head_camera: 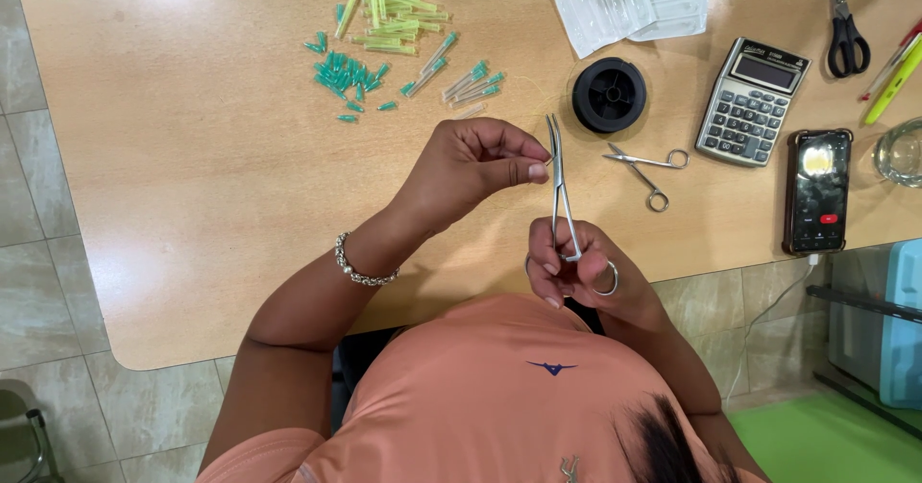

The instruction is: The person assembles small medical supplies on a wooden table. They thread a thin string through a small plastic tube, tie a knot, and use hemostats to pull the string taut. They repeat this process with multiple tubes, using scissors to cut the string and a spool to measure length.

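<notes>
- I see the forceps point(561, 190) held above the surface point(192, 156), tips pointing away from me, near the middle of the view.
- My right hand point(576, 267) has its grip pressed together on the forceps' ring handles.
- My left hand point(475, 166) pinches thumb to finger right at the tips; what it holds is too small to tell.
- Just beyond lie small scissors point(648, 171), a black spool point(609, 94), a calculator point(751, 101) and a phone point(817, 191).
- Green caps point(351, 78) are scattered farther off to the left.

Forceps point(560, 190) in R hand point(576, 272), L hand point(475, 161) pinching tip
</notes>
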